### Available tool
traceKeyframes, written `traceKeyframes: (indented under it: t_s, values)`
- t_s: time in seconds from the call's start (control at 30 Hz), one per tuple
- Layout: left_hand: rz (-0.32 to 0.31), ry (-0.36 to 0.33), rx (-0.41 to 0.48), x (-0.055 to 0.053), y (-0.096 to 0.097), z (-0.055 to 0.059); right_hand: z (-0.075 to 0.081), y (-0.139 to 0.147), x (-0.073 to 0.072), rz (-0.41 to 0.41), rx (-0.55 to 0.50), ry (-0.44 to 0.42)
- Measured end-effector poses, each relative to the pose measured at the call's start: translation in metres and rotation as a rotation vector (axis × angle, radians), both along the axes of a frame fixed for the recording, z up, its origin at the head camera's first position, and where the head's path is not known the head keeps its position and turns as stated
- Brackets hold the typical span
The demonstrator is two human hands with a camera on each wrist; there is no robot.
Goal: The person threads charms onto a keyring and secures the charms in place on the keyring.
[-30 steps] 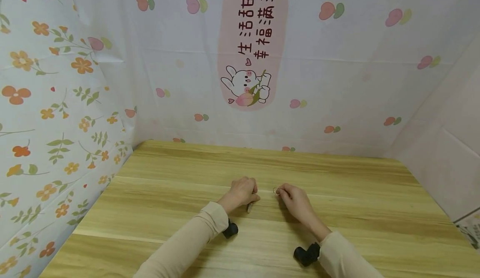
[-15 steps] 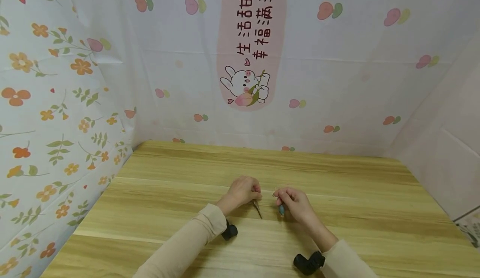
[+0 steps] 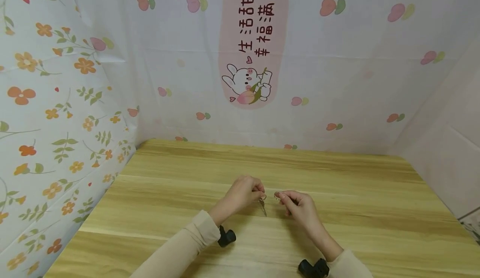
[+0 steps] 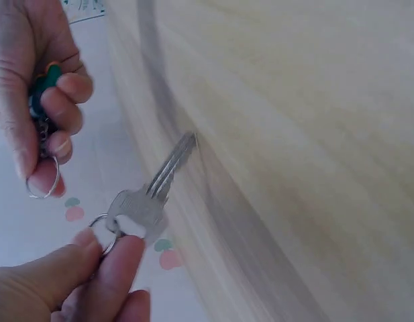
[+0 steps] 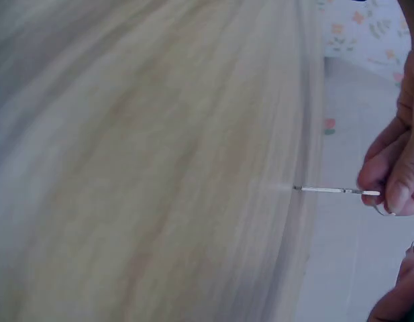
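Note:
In the head view my left hand is over the middle of the table, pinching a small metal ring that carries a silver key. The left wrist view shows that key close up, its blade pointing away from the fingertips; a second key may lie behind it. Just to the right, my right hand holds a keychain. Its teal-green charm is tucked in the curled fingers, and a short chain leads to a split ring by the fingertips. The two rings are apart.
Both hands are above a wood-grain table. Behind it hangs a white cloth printed with hearts and a rabbit; a flowered cloth covers the left side. Black wrist cameras sit below the cuffs.
My left hand has shifted slightly right with the key, closer to the right hand. The keychain's charm, hanging visibly half a second ago, is now hidden by the right hand in the head view.

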State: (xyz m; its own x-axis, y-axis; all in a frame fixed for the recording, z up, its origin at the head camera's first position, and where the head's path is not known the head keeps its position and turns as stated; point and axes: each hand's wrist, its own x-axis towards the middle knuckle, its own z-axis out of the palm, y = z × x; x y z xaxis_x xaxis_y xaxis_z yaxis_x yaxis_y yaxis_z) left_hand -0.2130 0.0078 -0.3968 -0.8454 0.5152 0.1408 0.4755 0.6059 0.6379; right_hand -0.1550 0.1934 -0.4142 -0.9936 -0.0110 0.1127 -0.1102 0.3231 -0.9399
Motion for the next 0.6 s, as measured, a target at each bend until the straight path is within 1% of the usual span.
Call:
traceKeyframes:
  t_s: [0.03, 0.1, 0.17, 0.23, 0.3, 0.4, 0.5, 0.6]
  values:
    - [0.006, 0.029, 0.0, 0.001, 0.0, 0.0, 0.0, 0.0, 0.001, 0.0, 0.023, 0.035]
    - [0.007, 0.053, 0.031, 0.003, 0.0, 0.0, 0.001, -0.001, 0.002, -0.002, 0.06, 0.112]
    - [-0.002, 0.044, 0.09, 0.006, 0.001, 0.0, 0.001, -0.001, 0.004, -0.006, 0.082, 0.175]
    - [-0.018, 0.009, 0.153, 0.009, 0.001, 0.0, 0.002, -0.002, 0.005, -0.009, 0.089, 0.227]
    - [-0.031, -0.032, 0.213, 0.012, 0.002, 0.0, 0.002, -0.003, 0.006, -0.012, 0.091, 0.26]
    - [-0.034, -0.125, 0.288, 0.015, 0.004, 0.001, 0.002, -0.004, 0.008, -0.029, 0.124, 0.313]
    - [-0.022, -0.212, 0.344, 0.019, 0.005, 0.003, 0.002, -0.005, 0.009, -0.042, 0.186, 0.385]
    - [-0.006, -0.266, 0.372, 0.021, 0.005, 0.005, 0.003, -0.004, 0.01, -0.052, 0.271, 0.452]
